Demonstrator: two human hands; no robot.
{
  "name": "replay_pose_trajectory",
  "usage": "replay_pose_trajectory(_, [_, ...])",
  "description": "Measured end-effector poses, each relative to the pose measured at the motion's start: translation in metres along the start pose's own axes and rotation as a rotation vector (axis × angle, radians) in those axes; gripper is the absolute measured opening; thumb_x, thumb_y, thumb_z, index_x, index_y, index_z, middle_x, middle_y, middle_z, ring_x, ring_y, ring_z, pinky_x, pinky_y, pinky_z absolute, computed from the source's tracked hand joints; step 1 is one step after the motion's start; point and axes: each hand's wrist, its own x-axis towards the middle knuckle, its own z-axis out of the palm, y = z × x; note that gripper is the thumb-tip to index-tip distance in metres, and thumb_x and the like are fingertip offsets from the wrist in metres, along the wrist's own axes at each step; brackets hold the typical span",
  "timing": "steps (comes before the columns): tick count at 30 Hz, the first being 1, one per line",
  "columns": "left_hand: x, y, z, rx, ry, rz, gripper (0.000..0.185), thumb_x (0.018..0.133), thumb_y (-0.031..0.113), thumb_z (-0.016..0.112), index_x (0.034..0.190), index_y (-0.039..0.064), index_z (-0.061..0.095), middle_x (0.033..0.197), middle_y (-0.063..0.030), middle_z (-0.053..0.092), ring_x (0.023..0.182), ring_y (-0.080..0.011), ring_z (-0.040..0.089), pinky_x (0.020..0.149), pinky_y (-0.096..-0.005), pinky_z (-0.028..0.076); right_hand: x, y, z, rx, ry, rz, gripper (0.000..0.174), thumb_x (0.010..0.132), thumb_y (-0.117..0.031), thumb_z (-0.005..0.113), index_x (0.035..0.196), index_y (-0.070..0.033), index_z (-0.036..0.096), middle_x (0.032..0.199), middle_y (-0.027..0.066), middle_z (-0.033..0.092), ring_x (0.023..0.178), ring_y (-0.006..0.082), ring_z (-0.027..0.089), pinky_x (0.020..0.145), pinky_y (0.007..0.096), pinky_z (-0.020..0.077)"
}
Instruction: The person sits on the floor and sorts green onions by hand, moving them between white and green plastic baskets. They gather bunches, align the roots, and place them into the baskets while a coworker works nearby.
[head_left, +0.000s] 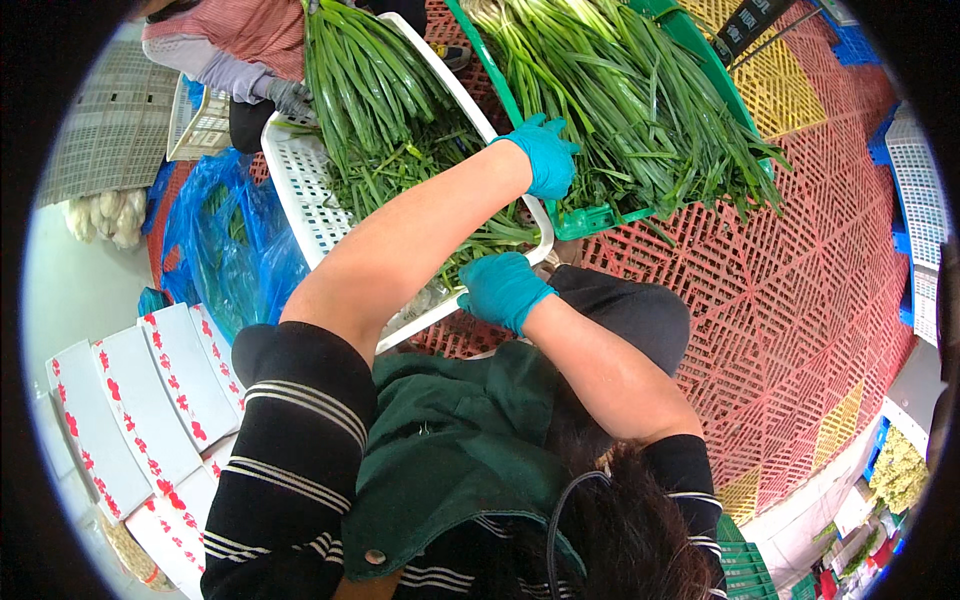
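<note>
My left hand (546, 157), in a teal glove, reaches across to where a white plastic basket (300, 187) meets a green plastic crate (592, 219). Its fingers are partly spread against the leaves of long leek-like greens (645, 127) heaped in the crate, pale root ends at the far side. Whether they grip any leaves cannot be made out. My right hand (506, 291), gloved alike, is curled over the basket's near corner. Its palm side is hidden. Cut leaf scraps (405, 176) lie inside the basket, under a bundle of greens (367, 75) at its far end.
A co-worker's grey-gloved hand (291, 97) is at the basket's far left rim. To the left are a blue plastic bag (232, 240) and white cartons with red print (180, 375). Red and yellow plastic grating (750, 300) covers the floor. Blue-and-white crates (916, 187) stand far right.
</note>
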Motion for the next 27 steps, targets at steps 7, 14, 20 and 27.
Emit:
replay_pose_trajectory(7, [0.010, -0.031, 0.007, -0.331, 0.169, 0.046, 0.028, 0.079, 0.030, 0.065, 0.104, 0.019, 0.068, 0.115, -0.0076, 0.062, 0.119, -0.0360, 0.049, 0.093, -0.0484, 0.044, 0.008, 0.001, 0.001, 0.014, -0.049, 0.018, 0.032, 0.078, -0.038, 0.066, 0.086, -0.007, 0.066, 0.084, 0.0139, 0.066, 0.079, 0.0330, 0.065, 0.066, 0.0473, 0.0496])
replay_pose_trajectory(14, [0.016, -0.019, 0.020, -1.038, 0.444, -0.104, 0.027, 0.087, 0.026, 0.062, 0.109, 0.010, 0.065, 0.104, -0.0138, 0.066, 0.090, -0.0291, 0.064, 0.078, -0.0419, 0.051, 0.013, -0.002, 0.000, -0.014, -0.067, 0.014, 0.030, 0.077, -0.036, 0.065, 0.086, -0.008, 0.066, 0.085, 0.0134, 0.066, 0.080, 0.0333, 0.065, 0.066, 0.0473, 0.0496])
replay_pose_trajectory(20, [0.034, -0.008, 0.030, -0.940, 0.605, -0.084, 0.029, 0.091, 0.025, 0.055, 0.113, 0.009, 0.064, 0.109, -0.0128, 0.065, 0.096, -0.0297, 0.063, 0.084, -0.0379, 0.049, 0.016, -0.002, 0.002, 0.002, -0.040, 0.028, 0.030, 0.077, -0.036, 0.064, 0.090, -0.008, 0.068, 0.087, 0.0155, 0.067, 0.078, 0.0333, 0.066, 0.066, 0.0472, 0.0495])
replay_pose_trajectory(27, [0.018, -0.001, 0.030, -1.005, 0.787, -0.079, 0.027, 0.089, 0.032, 0.059, 0.105, 0.012, 0.068, 0.107, -0.0120, 0.066, 0.095, -0.0313, 0.064, 0.082, -0.0425, 0.050, 0.018, -0.002, 0.004, -0.027, -0.034, 0.040, 0.030, 0.078, -0.036, 0.064, 0.088, -0.009, 0.069, 0.087, 0.0152, 0.068, 0.080, 0.0327, 0.066, 0.066, 0.0463, 0.0502])
